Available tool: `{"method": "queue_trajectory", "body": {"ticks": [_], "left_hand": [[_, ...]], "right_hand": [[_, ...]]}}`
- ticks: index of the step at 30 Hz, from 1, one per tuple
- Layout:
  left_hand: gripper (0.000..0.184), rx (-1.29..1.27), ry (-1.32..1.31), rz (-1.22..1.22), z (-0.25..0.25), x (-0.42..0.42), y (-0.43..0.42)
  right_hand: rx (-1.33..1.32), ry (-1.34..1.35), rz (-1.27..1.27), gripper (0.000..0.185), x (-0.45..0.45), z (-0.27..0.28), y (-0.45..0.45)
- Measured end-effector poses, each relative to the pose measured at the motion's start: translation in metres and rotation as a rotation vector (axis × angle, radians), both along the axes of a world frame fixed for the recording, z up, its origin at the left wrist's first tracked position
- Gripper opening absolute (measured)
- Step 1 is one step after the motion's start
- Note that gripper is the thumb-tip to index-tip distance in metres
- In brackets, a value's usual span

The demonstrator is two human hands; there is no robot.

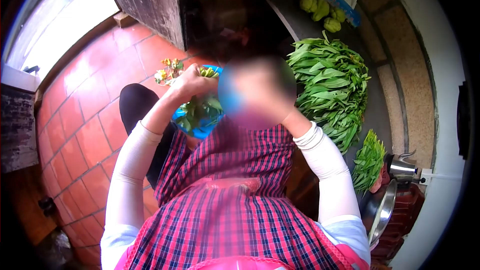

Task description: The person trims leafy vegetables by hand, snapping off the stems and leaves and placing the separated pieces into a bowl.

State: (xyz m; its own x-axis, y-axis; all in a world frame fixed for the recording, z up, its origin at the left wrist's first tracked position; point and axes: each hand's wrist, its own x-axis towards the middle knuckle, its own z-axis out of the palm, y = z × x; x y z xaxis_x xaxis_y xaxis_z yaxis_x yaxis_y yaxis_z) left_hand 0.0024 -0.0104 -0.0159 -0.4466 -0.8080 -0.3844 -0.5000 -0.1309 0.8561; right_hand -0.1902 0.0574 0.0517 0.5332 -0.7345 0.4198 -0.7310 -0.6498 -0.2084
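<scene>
My left hand (194,81) is closed around a bunch of leafy greens (209,72). Cut-looking stems show above the fist, and dark green leaves spread below it, over a blue basin (202,133). Which of those leaves hang from the hand and which lie in the basin I cannot tell. Close by on the right is my right hand (270,92), mostly covered by a round blurred patch. Its fingers, and anything in them, are hidden. Past the left hand, wilted yellow leaves (169,72) lie on the floor.
To the right, a dark counter (312,27) bears a big pile of long-leaved greens (330,87), a smaller bunch (369,162), and several chayotes (322,10). A metal kettle (402,167) and shiny pan (384,210) stand nearer. A wooden door (147,2) is beyond the red tile floor (82,135).
</scene>
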Motion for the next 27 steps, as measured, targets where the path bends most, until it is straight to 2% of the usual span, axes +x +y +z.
{"method": "queue_trajectory", "body": {"ticks": [2,3,4,5,6,8,10,12,13,14,15,16,17,18,20,22,23,24,26,27], "left_hand": [[0.03,0.072,-0.028,0.099,-0.01,-0.006,0.0],[0.025,-0.125,-0.019,0.191,-0.031,-0.003,-0.006],[0.017,-0.172,0.089,0.325,-0.038,0.003,-0.009],[0.013,-0.06,0.183,0.353,-0.058,0.019,-0.017],[0.011,0.049,0.274,0.375,-0.053,0.03,-0.021],[0.013,0.189,0.513,0.367,-0.05,0.044,-0.011],[0.015,0.276,0.791,0.323,-0.046,0.05,-0.005],[0.016,0.294,0.869,0.321,-0.044,0.056,0.002],[0.015,0.296,0.88,0.333,-0.04,0.057,0.007],[0.014,0.304,0.898,0.326,-0.035,0.053,0.011],[0.012,0.128,0.652,0.348,-0.026,0.053,0.018],[0.009,-0.054,0.424,0.342,-0.017,0.055,0.026],[0.006,-0.322,0.341,0.32,-0.013,0.054,0.038],[0.007,-0.68,0.32,0.134,0.014,0.055,0.046],[0.015,-0.894,0.522,0.236,0.027,0.043,0.052],[0.023,-0.762,0.416,0.047,-0.02,0.027,0.031],[0.031,-0.843,0.138,-0.226,-0.064,0.033,0.012],[0.022,-0.783,0.179,-0.237,-0.064,0.029,0.013],[0.01,-0.396,0.552,0.124,-0.053,0.015,0.024],[0.009,-0.473,0.548,0.107,-0.051,0.013,0.021]], "right_hand": [[-0.104,0.074,-0.072,0.012,0.013,0.009,0.012],[-0.162,0.108,-0.112,0.012,0.018,0.012,0.018],[-0.216,0.142,-0.147,0.013,0.021,0.016,0.023],[-0.24,0.114,-0.176,0.013,0.02,0.016,0.023],[-0.262,0.085,-0.205,0.013,0.018,0.016,0.022],[-0.224,-0.097,-0.257,0.015,0.006,0.004,0.02],[-0.127,-0.041,-0.258,0.014,0.003,-0.041,0.009],[-0.038,0.021,-0.264,0.013,0.004,-0.077,0.0],[0.133,0.025,-0.265,0.015,0.017,-0.043,0.008],[0.117,0.102,-0.218,0.032,0.018,-0.054,0.012],[0.099,0.189,-0.196,0.052,0.013,-0.077,0.014],[0.191,0.124,-0.249,0.069,0.009,-0.116,0.012],[0.156,0.18,-0.31,0.067,0.019,-0.096,0.013],[0.119,0.081,-0.291,0.064,0.017,-0.086,0.02],[0.032,-0.109,-0.273,0.041,0.01,-0.06,0.033],[0.082,-0.268,-0.251,0.029,-0.003,-0.028,0.053],[-0.01,-0.303,-0.258,0.025,-0.012,-0.016,0.061],[-0.108,-0.338,-0.262,0.02,-0.027,0.0,0.064],[-0.366,-0.198,-0.344,0.012,-0.07,0.04,0.072],[-0.371,-0.206,-0.402,0.014,-0.101,0.053,0.077]]}}
